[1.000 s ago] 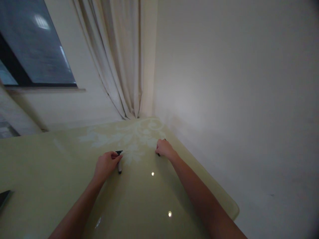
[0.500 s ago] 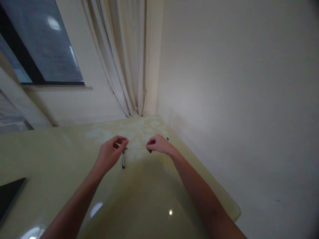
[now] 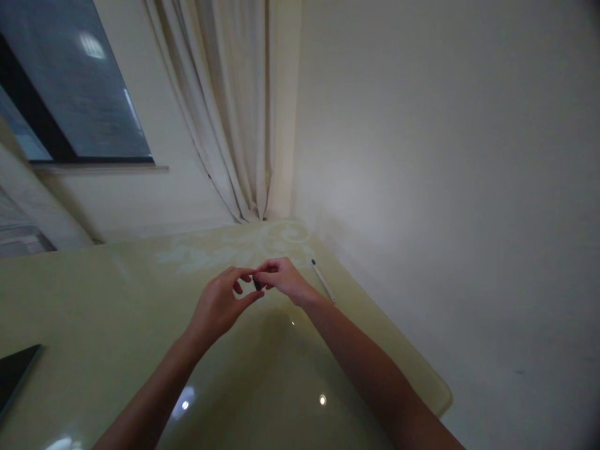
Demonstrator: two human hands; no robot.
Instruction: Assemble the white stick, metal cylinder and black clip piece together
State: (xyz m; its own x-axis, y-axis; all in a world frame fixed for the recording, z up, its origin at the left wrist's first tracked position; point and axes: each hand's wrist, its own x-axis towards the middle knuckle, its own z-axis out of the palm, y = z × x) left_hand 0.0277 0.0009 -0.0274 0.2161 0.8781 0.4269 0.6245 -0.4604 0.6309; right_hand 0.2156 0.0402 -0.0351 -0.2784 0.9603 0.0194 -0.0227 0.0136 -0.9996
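My right hand (image 3: 284, 278) pinches a small dark piece (image 3: 257, 283) above the far part of the glossy yellow-green table (image 3: 117, 312). Close against it on the left is my left hand (image 3: 222, 303), its thumb and forefinger spread around the dark piece; its fingertips come near or touch the right fingertips. A slim white pen-like stick (image 3: 323, 280) with a dark end lies on the table just right of my right hand. The dark-and-light slim object seen earlier by my left hand is hidden now.
A dark flat panel (image 3: 16, 375) lies at the table's left edge. Beyond the table hang beige curtains (image 3: 234, 112) beside a window (image 3: 89, 81). A plain wall (image 3: 422, 187) runs along the right side. Lamp reflections show on the tabletop.
Both hands have come together, my left hand moving right with its thumb and forefinger parting, my right hand moving left with the dark piece. The white stick has come into view.
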